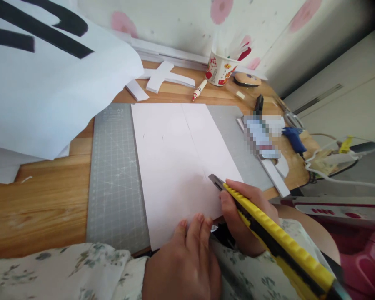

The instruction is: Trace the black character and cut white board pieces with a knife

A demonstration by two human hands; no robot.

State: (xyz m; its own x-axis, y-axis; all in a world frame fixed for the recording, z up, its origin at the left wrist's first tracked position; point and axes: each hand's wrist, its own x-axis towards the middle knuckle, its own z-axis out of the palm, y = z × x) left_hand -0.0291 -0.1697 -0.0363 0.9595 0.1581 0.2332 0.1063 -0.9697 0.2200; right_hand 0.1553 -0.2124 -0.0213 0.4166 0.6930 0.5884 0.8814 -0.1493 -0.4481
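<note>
A white board lies on a grey gridded cutting mat, with a thin line running down its right part and two small marks near its upper left. My right hand is closed round a yellow and black utility knife. The knife's blade tip is at the lower end of the line, over the board. Flat on the board's near edge, the fingers of my left hand are stretched out and press down, holding nothing.
A large white sheet with black shapes bulges at the left. Behind the mat are white strips, a pen and a paper cup. At the right lie a phone, a blue tool and white cables.
</note>
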